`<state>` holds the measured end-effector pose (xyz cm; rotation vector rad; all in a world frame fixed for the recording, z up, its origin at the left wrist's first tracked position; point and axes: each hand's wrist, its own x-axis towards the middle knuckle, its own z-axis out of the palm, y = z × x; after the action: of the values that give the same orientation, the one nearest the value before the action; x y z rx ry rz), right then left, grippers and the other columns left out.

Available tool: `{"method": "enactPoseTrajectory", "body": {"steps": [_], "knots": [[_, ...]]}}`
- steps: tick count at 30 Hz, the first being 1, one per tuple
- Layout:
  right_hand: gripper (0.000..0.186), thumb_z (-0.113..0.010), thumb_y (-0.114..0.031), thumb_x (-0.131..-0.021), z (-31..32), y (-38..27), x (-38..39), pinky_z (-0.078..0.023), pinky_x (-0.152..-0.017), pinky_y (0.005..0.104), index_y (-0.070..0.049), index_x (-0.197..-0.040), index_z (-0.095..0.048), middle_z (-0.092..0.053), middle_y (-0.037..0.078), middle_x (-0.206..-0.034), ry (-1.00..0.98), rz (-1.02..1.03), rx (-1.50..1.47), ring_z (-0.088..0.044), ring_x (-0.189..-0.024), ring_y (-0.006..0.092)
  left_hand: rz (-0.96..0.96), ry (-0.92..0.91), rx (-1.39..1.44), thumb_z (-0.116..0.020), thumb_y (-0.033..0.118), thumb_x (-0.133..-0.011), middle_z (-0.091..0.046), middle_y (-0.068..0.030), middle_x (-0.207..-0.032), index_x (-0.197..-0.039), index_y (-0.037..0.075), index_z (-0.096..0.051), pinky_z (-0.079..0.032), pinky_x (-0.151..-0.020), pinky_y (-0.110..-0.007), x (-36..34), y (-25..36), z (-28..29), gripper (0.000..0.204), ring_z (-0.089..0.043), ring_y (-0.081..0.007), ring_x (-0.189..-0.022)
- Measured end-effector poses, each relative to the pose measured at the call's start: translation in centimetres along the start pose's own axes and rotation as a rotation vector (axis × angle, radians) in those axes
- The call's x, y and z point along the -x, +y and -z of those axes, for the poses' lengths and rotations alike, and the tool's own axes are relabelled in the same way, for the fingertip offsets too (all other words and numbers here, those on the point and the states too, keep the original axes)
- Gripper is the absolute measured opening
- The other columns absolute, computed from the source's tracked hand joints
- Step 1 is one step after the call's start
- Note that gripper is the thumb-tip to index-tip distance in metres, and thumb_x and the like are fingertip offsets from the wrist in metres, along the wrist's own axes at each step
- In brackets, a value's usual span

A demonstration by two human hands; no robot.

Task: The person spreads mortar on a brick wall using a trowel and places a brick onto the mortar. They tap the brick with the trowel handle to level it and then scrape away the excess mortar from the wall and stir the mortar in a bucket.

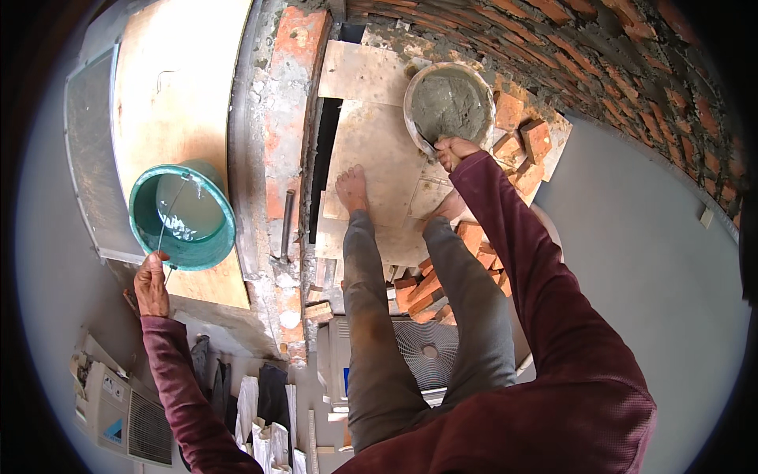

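My left hand [151, 286] is closed on the thin wire handle of a green bucket [142, 207], at the bucket's near side. Cloudy water [185, 212] lies in the bucket, with bright reflections on it. My right hand [456, 152] is closed at the near rim of a round pail [409, 110] of wet grey mortar [450, 103]. A thin metal edge, apparently of a trowel [425, 144], shows beside these fingers; its handle is hidden in the grip.
A hammer [287, 225] lies on the brick ledge [286, 150], beside a dark gap. Bare feet stand on plywood boards [375, 150]. Loose bricks [430, 292] are piled near an outdoor fan unit [426, 347]. A brick wall [632, 87] rises at far right.
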<state>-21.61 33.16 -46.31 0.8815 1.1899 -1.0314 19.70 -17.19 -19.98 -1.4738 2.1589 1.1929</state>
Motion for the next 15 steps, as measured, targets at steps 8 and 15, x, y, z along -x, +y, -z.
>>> {"method": "enactPoseTrajectory", "body": {"steps": [8,15], "knots": [[0.046,-0.053,-0.031,-0.099,4.4,3.7,5.4,-0.037,-0.04,0.0229,0.008,-0.12,-0.046,-0.046,0.003,-0.075,-0.571,-0.054,-0.854,-0.044,-0.05,0.0094,0.21,0.097,0.121,-0.053,0.043,-0.102,-0.05,0.005,-0.067,-0.088,0.005,-0.067,-0.04,-0.066,-0.024,-4.9,-10.4,1.8,0.043,-0.046,-0.0047,-0.066],[0.05,-0.063,-0.027,-0.091,6.2,-0.4,11.2,-0.054,-0.085,0.042,-0.006,-0.134,-0.048,-0.067,0.018,-0.106,0.576,0.536,2.051,-0.067,-0.097,0.0355,0.123,0.226,0.075,-0.055,0.032,-0.102,-0.064,0.0013,-0.082,-0.091,0.004,-0.068,-0.045,-0.079,-0.027,-3.7,-12.5,-0.8,0.033,-0.055,-0.0082,-0.081]]}}
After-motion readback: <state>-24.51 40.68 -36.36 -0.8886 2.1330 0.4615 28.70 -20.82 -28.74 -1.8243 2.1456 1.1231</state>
